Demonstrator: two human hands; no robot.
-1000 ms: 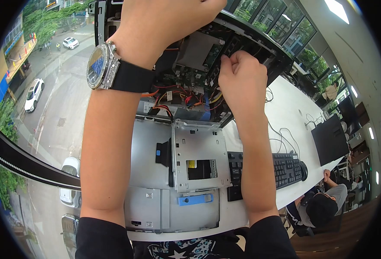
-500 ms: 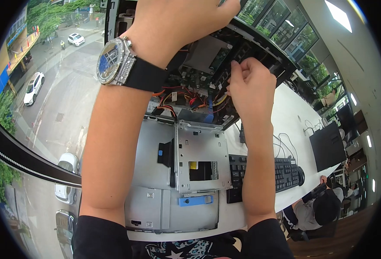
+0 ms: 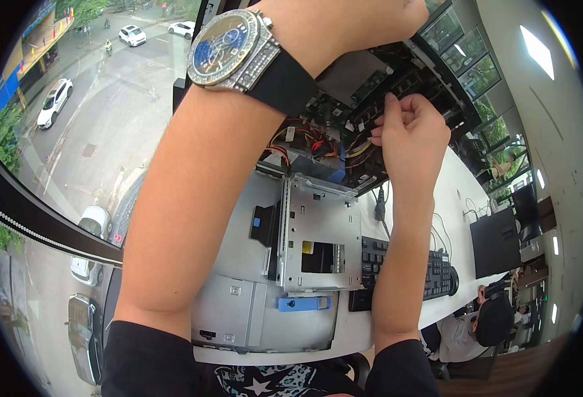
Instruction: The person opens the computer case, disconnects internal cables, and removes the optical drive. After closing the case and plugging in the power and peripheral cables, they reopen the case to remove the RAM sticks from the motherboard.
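Note:
An open computer case (image 3: pixel 453 73) shows its circuit board (image 3: pixel 328 106) and coloured cables (image 3: pixel 318 147). Over its upper part reaches my left hand (image 3: pixel 387 20), largely cut off by the top edge, its fingers not shown; a large watch (image 3: pixel 228 49) is on that wrist. Beside the board's slots, my right hand (image 3: pixel 414 126) has thumb and fingers pinched together; whatever is between them is too small to make out. Below lie a metal drive bracket (image 3: pixel 321 225) and a flat metal panel (image 3: pixel 232 311) with a blue latch (image 3: pixel 304 304).
A black keyboard (image 3: pixel 437 274) and mouse (image 3: pixel 453 281) lie on the white table (image 3: pixel 460 192), under my right forearm. Further right are cables and a black monitor (image 3: pixel 496 245). A seated person (image 3: pixel 463 337) is at the lower right. Windows show a street at the left.
Both my hands have shifted right in the view, the left one also further up. The whole view has shifted a little. The fingers of my right hand remain pinched.

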